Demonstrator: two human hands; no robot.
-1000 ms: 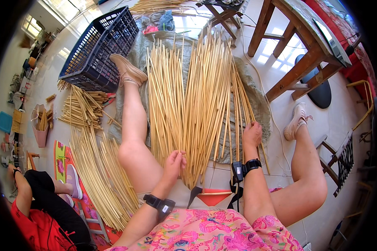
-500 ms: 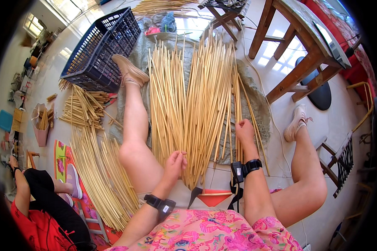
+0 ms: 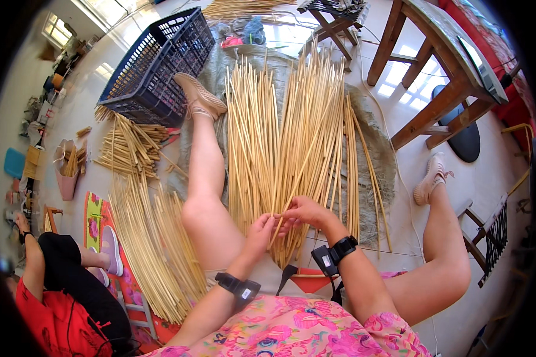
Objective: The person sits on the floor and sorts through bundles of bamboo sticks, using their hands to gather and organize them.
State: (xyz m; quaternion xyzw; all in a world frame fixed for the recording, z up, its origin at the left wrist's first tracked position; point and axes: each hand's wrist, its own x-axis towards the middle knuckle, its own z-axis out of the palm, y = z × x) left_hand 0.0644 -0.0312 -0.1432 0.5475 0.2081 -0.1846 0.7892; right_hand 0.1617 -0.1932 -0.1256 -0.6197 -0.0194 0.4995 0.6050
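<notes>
Many long, thin, straw-coloured sticks [image 3: 306, 131] lie fanned in two large bunches between my legs, their near ends gathered close to my lap. My left hand [image 3: 262, 232] is closed, its fingertips pinching a thin stick [image 3: 273, 241] near its lower end. Beside it, my right hand [image 3: 303, 212] has its fingers bent around the same stick, almost touching the left fingertips. The stick slants away over the bunches, and its exact far end is lost among them. A few separate sticks [image 3: 351, 172] lie to the right of the bunches.
A dark blue plastic crate [image 3: 155, 71] stands at far left, near short stick bundles [image 3: 131, 149]. More long sticks [image 3: 149, 250] lie left of my leg. Another person [image 3: 71, 285] sits at lower left. A wooden table [image 3: 440, 65] and folding stool [image 3: 488, 238] stand right.
My right hand has moved left from the separate sticks to meet my left hand at the stick. The left hand has shifted slightly right in the picture, as has the whole scene.
</notes>
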